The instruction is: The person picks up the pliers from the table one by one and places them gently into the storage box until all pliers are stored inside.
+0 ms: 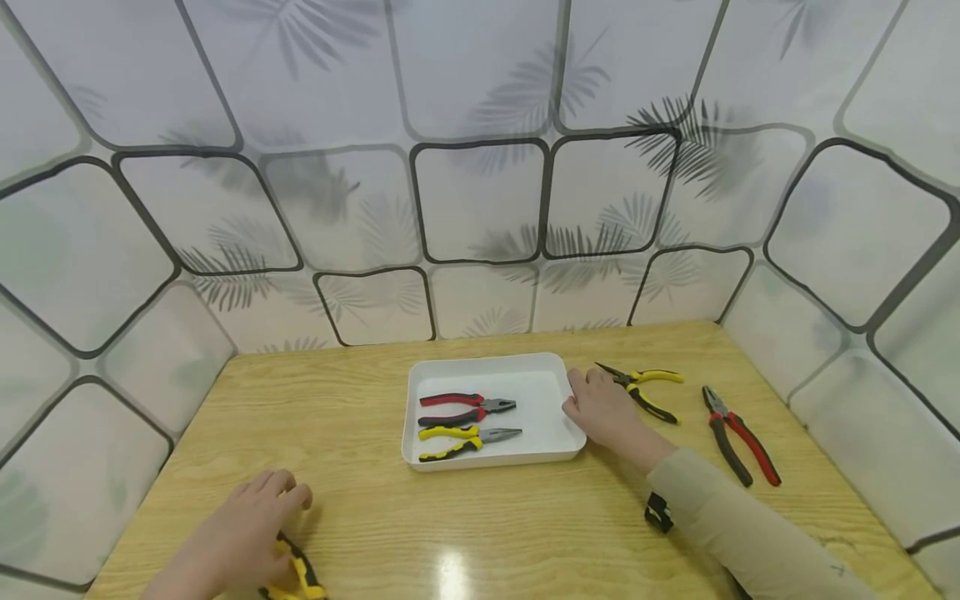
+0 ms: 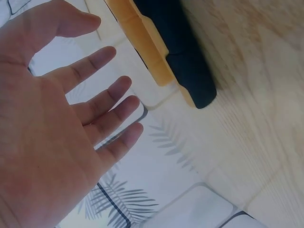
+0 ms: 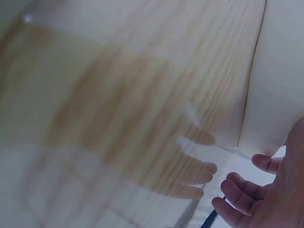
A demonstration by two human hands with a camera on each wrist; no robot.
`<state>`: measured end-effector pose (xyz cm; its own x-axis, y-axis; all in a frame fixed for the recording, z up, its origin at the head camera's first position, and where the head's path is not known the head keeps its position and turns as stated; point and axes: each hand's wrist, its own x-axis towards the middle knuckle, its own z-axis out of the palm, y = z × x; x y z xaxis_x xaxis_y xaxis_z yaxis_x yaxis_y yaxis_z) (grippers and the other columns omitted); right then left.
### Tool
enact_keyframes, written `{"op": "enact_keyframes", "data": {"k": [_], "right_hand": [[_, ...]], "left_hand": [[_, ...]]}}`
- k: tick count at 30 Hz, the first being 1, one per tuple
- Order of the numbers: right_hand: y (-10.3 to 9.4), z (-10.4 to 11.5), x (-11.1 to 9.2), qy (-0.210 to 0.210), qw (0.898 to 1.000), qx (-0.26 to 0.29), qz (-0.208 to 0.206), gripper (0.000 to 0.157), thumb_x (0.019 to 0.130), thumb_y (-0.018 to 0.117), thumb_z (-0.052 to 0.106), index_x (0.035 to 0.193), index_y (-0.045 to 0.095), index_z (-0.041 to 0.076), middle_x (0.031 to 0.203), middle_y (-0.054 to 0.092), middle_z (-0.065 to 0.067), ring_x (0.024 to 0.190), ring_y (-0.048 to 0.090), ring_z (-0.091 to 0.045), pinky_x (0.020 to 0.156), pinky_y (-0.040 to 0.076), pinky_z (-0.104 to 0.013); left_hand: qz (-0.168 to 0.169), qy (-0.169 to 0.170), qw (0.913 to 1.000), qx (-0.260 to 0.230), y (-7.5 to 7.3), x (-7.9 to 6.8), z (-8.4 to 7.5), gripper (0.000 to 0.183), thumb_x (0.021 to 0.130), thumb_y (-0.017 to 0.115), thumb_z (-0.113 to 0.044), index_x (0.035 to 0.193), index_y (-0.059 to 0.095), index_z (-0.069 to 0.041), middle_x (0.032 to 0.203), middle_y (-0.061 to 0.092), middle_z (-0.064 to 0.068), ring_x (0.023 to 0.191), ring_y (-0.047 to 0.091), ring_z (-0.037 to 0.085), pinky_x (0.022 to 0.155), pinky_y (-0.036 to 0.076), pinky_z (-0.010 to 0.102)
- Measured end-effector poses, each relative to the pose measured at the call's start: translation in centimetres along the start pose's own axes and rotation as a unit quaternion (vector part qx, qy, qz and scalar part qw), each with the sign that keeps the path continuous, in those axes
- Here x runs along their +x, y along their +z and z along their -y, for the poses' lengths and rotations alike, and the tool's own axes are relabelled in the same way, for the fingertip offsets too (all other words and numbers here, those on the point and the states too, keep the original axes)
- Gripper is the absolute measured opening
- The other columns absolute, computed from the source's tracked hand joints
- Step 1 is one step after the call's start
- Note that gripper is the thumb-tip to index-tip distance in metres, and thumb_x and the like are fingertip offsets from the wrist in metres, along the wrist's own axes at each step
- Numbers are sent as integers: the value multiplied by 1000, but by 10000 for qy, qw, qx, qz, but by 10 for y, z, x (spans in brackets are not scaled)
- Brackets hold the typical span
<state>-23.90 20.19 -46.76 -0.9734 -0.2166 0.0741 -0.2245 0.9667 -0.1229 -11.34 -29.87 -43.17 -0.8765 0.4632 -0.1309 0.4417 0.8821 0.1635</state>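
My left hand (image 1: 251,529) hovers at the front left over a tool with yellow-and-black handles (image 1: 306,571). In the left wrist view its fingers are spread, apart from those handles (image 2: 166,52); the tool's head is hidden. At the tray's right end, my right hand (image 1: 603,408) overlaps the rim of the white tray (image 1: 536,454). Loosely bent fingers (image 3: 242,190) show in the right wrist view, with nothing gripped between them. Inside the tray lie red-and-black combination pliers (image 1: 497,406) and, nearer me, yellow-and-black needle-nose pliers (image 1: 498,434), both with jaws pointing right.
Just right of my right hand lie more yellow-and-black needle-nose pliers (image 1: 656,376). Further right are red-and-black combination pliers (image 1: 738,437). Patterned panels (image 1: 480,200) enclose the wooden table (image 1: 337,400) at the back and both sides. A black wrist device (image 1: 658,512) hangs under my right sleeve.
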Motion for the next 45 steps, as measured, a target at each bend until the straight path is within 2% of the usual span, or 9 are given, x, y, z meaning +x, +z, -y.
{"op": "enact_keyframes", "data": {"k": [4,10,21,25,28,34,38,45], "right_hand": [[0,0,0,34,10000,11,22,18,102,51,24,107,54,7,93,53,-14,83,48,-29,67,43,-42],[0,0,0,16,10000,29,26,17,102,51,23,105,54,7,92,52,-14,81,47,-29,66,42,-41],[0,-1,-2,5,10000,65,-20,20,102,51,22,111,56,5,92,53,-14,82,47,-29,67,43,-41],[1,-1,-1,-3,10000,62,-41,19,102,51,22,110,55,5,92,53,-14,82,47,-29,67,42,-41],[2,-1,0,-4,10000,57,-32,19,102,51,22,109,55,6,91,52,-14,81,47,-29,66,42,-41],[2,-2,0,16,10000,1,-25,21,102,51,22,112,56,4,92,53,-14,82,47,-30,67,43,-41],[2,-2,1,21,10000,-4,-41,24,102,51,23,115,56,4,92,53,-14,82,47,-29,67,43,-41],[3,-1,0,10,10000,41,-24,21,102,50,23,111,56,5,91,52,-13,81,46,-28,66,40,-39]], "left_hand": [[-14,-35,10000,88,1,-7,0,51,67,90,-29,109,62,-30,108,52,-11,97,47,12,84,45,45],[-121,174,9996,169,3,-13,4,48,71,89,-31,110,62,-29,107,53,-10,94,48,12,84,50,52],[178,323,9993,4,14,-16,15,52,73,94,-44,113,63,-32,108,53,-12,96,54,14,80,51,50],[259,348,9990,48,15,-19,18,57,77,86,-66,116,63,-31,108,53,-10,94,52,13,77,50,45],[198,411,9987,240,19,-22,20,68,74,77,-82,117,64,-30,108,53,-9,92,52,14,74,49,42],[105,416,9989,178,27,-25,22,73,72,76,-85,119,65,-29,112,55,-5,98,56,22,76,51,49],[11,471,9988,130,31,-24,21,72,70,75,-87,117,65,-32,109,54,-9,97,55,16,76,51,45],[-44,673,9977,-3,33,-23,19,67,75,74,-84,116,66,-32,105,52,-12,92,50,6,75,50,37]]}}
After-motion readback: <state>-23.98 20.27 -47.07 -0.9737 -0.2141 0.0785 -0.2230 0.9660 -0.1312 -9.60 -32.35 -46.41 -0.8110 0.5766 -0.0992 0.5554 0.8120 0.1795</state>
